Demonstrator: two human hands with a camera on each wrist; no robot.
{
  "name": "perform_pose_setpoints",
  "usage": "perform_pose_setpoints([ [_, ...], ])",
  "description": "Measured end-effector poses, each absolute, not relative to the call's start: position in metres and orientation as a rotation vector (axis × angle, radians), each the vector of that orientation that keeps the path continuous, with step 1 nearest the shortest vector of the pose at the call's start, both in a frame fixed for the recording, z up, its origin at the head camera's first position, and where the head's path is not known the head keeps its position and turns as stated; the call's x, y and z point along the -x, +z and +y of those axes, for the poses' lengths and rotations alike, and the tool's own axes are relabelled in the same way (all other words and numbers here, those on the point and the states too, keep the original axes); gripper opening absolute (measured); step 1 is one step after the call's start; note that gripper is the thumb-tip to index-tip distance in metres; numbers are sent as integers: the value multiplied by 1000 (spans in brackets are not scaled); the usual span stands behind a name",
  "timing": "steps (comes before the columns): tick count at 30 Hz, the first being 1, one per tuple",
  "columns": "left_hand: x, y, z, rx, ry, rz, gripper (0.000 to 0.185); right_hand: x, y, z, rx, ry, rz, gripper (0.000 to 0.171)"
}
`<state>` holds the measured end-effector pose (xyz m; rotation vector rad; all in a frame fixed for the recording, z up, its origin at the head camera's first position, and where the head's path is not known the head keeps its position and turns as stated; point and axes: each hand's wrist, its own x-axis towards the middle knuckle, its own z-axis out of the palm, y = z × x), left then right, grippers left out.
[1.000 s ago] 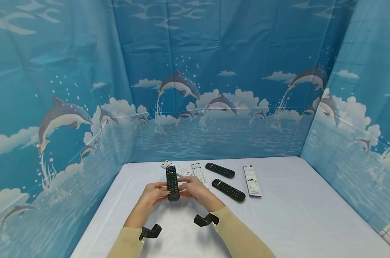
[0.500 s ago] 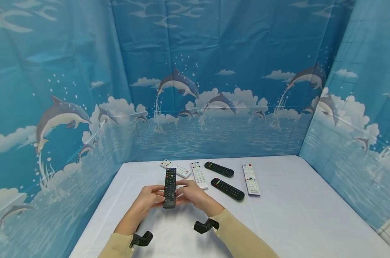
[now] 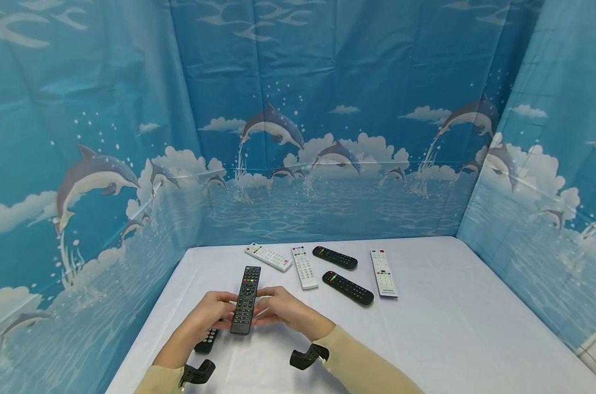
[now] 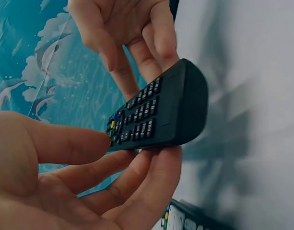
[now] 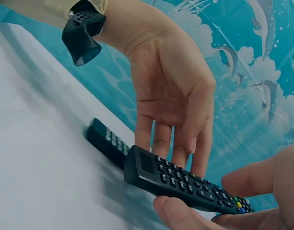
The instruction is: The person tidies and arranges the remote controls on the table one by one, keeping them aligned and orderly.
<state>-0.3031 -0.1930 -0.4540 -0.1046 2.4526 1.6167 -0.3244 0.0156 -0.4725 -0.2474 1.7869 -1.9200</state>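
Both hands hold a black remote control (image 3: 246,301) by its long sides, with its buttons facing up. Along its left edge is my left hand (image 3: 206,314); the left wrist view shows the thumb beside the edge and the other fingers (image 4: 158,175) bent beneath. From the other side my right hand (image 3: 288,312) has its thumb at the edge and fingers lower down. In the right wrist view the remote slants above the white cloth. A second black remote (image 3: 207,342) lies under the left hand, partly covered by it.
Farther back on the white-clothed table (image 3: 440,323) lie two white remotes (image 3: 269,257) side by side, two black remotes (image 3: 348,288), and another white remote (image 3: 383,273) to the right. A blue dolphin-print curtain (image 3: 327,208) encloses the back and sides.
Both hands have brought the black remote closer to me and leftward, and its far end now leans right. The second black remote has come into view beneath the left hand.
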Motion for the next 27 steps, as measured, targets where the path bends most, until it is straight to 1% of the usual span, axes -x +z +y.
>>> perform_pose_setpoints([
  [9,293,-452,-204,120,1520,2453,40,316,-478,3,284,-1875,1720,61],
  [18,289,-454,-211,136,1454,2459,39,310,-483,-1,303,-1850,1669,62],
  [27,286,-455,-207,100,1381,2530,34,310,-485,0,319,-1771,1730,61],
])
